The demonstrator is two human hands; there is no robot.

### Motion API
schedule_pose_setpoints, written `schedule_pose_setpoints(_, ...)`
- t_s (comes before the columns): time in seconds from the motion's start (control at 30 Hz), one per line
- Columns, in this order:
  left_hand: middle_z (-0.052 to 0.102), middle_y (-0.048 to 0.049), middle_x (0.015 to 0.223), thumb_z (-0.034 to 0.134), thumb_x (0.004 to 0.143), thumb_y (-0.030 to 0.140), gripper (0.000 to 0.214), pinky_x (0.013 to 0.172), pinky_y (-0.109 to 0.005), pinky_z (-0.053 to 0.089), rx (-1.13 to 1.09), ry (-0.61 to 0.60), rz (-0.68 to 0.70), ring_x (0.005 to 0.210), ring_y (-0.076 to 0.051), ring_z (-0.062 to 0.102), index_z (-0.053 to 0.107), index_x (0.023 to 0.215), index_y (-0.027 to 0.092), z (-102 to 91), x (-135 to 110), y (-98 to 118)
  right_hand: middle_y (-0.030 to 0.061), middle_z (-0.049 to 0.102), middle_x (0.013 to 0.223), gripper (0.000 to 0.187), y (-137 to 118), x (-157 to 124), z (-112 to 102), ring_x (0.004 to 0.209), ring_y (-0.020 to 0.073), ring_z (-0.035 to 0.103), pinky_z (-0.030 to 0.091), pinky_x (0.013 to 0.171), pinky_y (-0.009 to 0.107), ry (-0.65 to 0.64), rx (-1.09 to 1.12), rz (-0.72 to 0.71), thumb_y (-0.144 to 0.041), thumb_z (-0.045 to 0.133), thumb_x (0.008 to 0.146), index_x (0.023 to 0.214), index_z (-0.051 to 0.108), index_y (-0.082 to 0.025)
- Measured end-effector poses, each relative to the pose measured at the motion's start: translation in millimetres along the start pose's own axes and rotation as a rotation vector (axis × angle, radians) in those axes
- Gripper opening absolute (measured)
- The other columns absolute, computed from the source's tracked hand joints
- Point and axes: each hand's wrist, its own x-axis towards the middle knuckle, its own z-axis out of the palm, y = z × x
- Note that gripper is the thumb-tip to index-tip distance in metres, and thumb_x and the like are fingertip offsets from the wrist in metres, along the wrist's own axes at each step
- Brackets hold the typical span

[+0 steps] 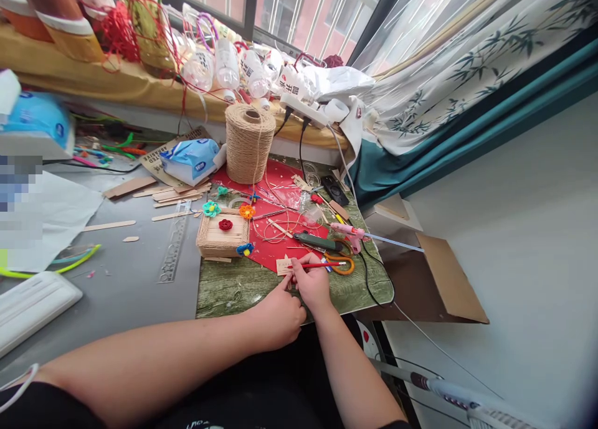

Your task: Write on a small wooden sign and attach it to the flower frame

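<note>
My right hand (312, 282) is closed around a thin red pen or pencil (322, 265), whose tip rests on a small wooden piece (283, 266) lying at the edge of a red sheet (275, 230). My left hand (279, 314) is curled, its forefinger stretched toward that wooden piece and touching or nearly touching its near edge. A small frame of wooden sticks (223, 233) with a red flower in it sits just to the left, with orange, teal and blue flowers at its corners.
A big spool of jute twine (250, 142), a pink glue gun (348, 231), orange-handled scissors (340, 263), a green knife, loose sticks, a ruler (174, 242) and tissue packs crowd the table. Bottles and a power strip (303, 108) line the sill. A cardboard box (434, 279) stands right.
</note>
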Motion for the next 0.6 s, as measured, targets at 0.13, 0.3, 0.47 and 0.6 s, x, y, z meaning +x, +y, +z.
schedule_pose_setpoints(0.13,0.074,-0.0046,0.074,0.064,0.089,0.043,0.025,0.123,-0.068,0.019,-0.003,-0.002,-0.001,0.072,-0.025,0.07,0.074,0.086,0.02,2.1,0.6,-0.3,-0.0048,0.059,0.056,0.037,1.7,0.7,-0.7,0.041,0.0125,0.048,0.037,0.041,0.024,-0.01,-0.056,-0.012,-0.056,0.068,0.093,0.079,0.054,-0.025)
schedule_pose_setpoints(0.3,0.075,-0.0047,0.075,0.063,0.089,0.043,0.025,0.124,-0.068,0.018,-0.016,-0.002,0.003,0.075,-0.026,0.071,0.074,0.088,0.02,2.9,0.9,-0.6,-0.0048,0.059,0.057,0.038,3.7,1.7,-0.9,0.042,0.0132,0.049,0.038,0.041,0.025,-0.011,-0.065,-0.008,-0.059,0.067,0.093,0.08,0.054,-0.025)
schedule_pose_setpoints(0.47,0.075,-0.0047,0.076,0.063,0.089,0.043,0.024,0.125,-0.065,0.019,-0.022,-0.012,-0.006,0.072,-0.025,0.069,0.075,0.091,0.023,0.7,0.5,-0.6,-0.0047,0.059,0.057,0.038,5.0,1.4,-1.4,0.043,0.0135,0.049,0.039,0.042,0.025,-0.015,-0.05,-0.014,-0.059,0.066,0.093,0.08,0.054,-0.025)
schedule_pose_setpoints(0.6,0.074,-0.0039,0.076,0.064,0.088,0.045,0.022,0.125,-0.059,0.023,-0.016,-0.009,-0.017,0.075,-0.025,0.068,0.075,0.092,0.026,1.8,0.5,-0.5,-0.004,0.059,0.058,0.039,4.6,1.0,-1.5,0.045,0.0145,0.052,0.04,0.043,0.025,-0.011,-0.055,-0.02,-0.06,0.067,0.093,0.08,0.055,-0.025)
